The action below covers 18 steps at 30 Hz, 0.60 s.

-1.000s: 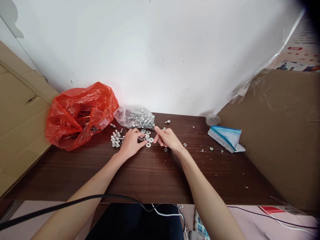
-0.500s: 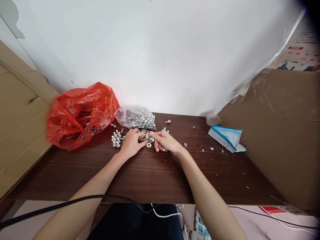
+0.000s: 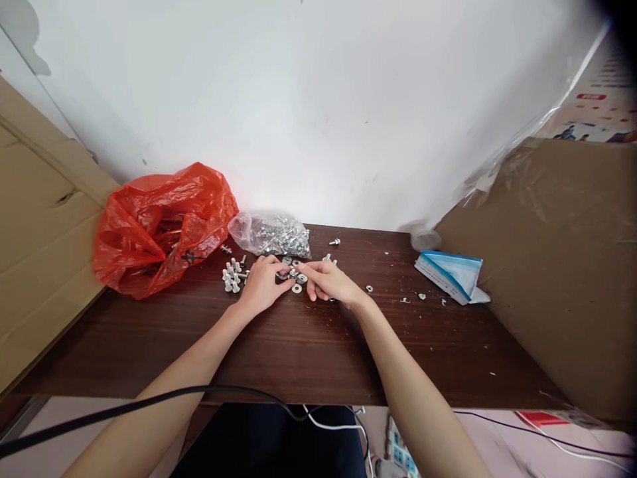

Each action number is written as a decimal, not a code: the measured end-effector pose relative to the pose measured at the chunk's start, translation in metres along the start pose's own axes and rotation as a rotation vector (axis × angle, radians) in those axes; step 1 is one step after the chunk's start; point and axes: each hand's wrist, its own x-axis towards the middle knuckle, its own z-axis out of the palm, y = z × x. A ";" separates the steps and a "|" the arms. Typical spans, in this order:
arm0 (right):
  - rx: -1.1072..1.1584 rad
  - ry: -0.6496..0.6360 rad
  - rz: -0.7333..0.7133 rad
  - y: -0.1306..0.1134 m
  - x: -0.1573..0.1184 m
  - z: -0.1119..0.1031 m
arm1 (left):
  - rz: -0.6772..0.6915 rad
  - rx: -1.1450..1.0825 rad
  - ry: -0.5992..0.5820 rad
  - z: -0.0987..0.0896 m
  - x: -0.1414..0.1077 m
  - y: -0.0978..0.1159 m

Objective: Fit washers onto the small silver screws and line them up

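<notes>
Between my two hands, a small metal bolt (image 3: 293, 273) stands among several loose washers (image 3: 297, 289) on the dark wooden table. My left hand (image 3: 265, 282) has its thumb and fingertips at the bolt's left side. From the right, the thumb and forefinger of my right hand (image 3: 326, 280) pinch at the bolt's top, the other fingers curled. Left of my left hand, several bolts (image 3: 231, 276) stand upright in a group. A few more bolts (image 3: 329, 259) lie partly hidden behind my right hand.
Behind the hands lies a clear plastic bag of hardware (image 3: 281, 236), beside a red plastic bag (image 3: 164, 229). A single bolt (image 3: 334, 242), a nut (image 3: 369, 289) and a blue-white packet (image 3: 452, 273) are to the right. A black cable (image 3: 149, 399) crosses the front. Cardboard (image 3: 552, 265) flanks the table.
</notes>
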 end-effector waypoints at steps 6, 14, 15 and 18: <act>-0.007 0.000 -0.012 -0.001 -0.002 0.000 | -0.005 -0.010 -0.002 -0.001 0.000 0.001; -0.003 0.023 -0.060 0.010 0.005 0.002 | -0.007 -0.019 0.002 0.000 0.000 -0.001; -0.003 0.024 -0.062 0.010 0.005 0.003 | -0.007 -0.021 0.002 0.001 0.000 -0.001; -0.006 0.020 -0.053 0.009 0.004 0.001 | -0.008 -0.025 0.007 0.001 0.000 -0.001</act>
